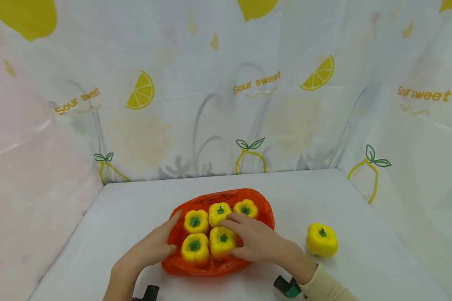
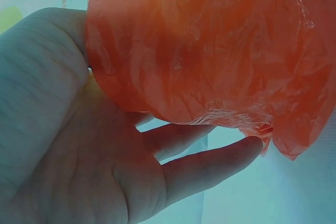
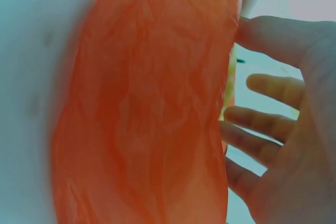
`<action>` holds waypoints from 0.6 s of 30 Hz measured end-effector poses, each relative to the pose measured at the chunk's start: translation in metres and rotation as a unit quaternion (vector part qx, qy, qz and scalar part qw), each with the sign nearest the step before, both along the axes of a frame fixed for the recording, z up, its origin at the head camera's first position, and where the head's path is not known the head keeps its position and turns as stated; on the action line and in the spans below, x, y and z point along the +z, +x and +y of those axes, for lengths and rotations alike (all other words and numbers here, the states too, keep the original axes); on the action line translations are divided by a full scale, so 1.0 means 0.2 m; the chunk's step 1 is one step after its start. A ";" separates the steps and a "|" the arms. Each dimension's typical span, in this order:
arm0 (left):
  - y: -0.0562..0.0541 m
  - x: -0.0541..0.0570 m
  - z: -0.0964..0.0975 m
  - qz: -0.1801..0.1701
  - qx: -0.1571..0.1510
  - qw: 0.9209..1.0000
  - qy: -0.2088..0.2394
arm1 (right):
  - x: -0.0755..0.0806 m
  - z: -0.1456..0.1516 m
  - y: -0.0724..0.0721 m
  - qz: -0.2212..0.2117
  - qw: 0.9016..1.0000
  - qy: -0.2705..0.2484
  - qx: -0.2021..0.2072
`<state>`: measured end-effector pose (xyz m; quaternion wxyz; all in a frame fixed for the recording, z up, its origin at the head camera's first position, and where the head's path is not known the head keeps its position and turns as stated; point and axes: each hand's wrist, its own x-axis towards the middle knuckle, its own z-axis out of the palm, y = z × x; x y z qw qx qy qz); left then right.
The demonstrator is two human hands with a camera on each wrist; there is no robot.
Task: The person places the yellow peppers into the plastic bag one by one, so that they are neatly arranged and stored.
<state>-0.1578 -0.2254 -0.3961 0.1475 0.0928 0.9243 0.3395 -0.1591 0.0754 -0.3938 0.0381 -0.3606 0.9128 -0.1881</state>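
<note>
A red plastic bag (image 1: 203,269) lies spread on the white table, with several yellow bell peppers, green stems up, grouped on it. My left hand (image 1: 154,246) is at the bag's left edge, fingers extended and spread, thumb close to the front-left bell pepper (image 1: 197,254). In the left wrist view the bag (image 2: 199,51) covers part of that hand. My right hand (image 1: 258,238) reaches in from the right over the front-right bell pepper (image 1: 219,247). The right wrist view shows its fingers (image 3: 260,121) apart and the thumb right at the bag's edge (image 3: 157,93).
A single yellow bell pepper (image 1: 320,244) stands on the white table (image 1: 361,267) to the right, off the bag. Behind rises a white cloth backdrop (image 1: 196,138) with lemon prints, and cloth walls flank both sides.
</note>
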 end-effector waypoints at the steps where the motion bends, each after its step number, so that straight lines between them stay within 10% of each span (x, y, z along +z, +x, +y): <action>1: 0.00 0.00 0.00 -0.001 0.001 1.000 0.001 | 0.00 0.01 0.00 -0.003 1.000 -0.002 -0.001; 18: 0.00 0.00 0.00 -0.018 0.013 1.000 0.002 | 0.05 0.16 -0.03 -0.002 0.999 0.000 -0.033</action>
